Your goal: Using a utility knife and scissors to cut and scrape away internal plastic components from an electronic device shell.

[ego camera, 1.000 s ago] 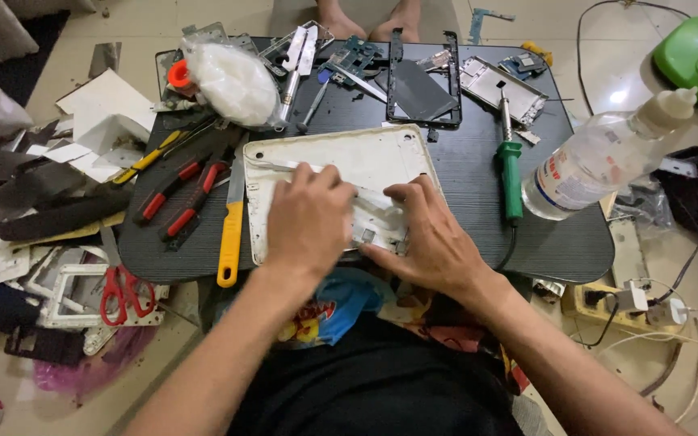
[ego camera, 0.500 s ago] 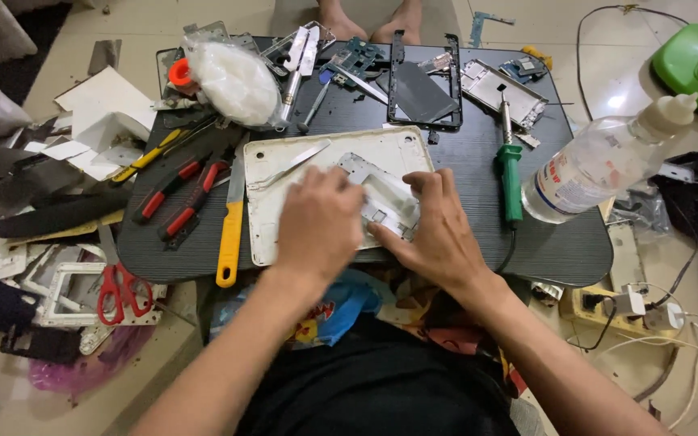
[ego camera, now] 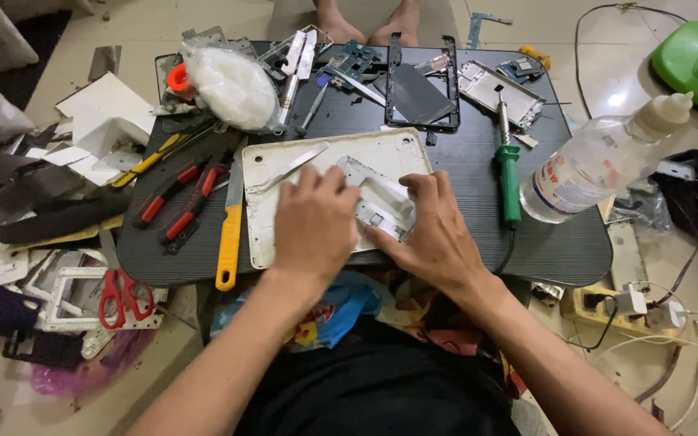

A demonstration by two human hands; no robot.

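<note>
Both hands, left point(ego camera: 314, 222) and right point(ego camera: 434, 234), are pressing flat, unclenched, on the white panel point(ego camera: 284, 218); it looks light, stiff, brittle, best gripped by its edges.

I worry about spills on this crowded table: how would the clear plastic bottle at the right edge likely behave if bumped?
The clear bottle lies tilted on its side at the table edge, so its round body would probably roll. It looks partly filled, so likely fairly light. Its capped nozzle appears closed, so leaking seems unlikely, but it could drop off the rim.
</note>
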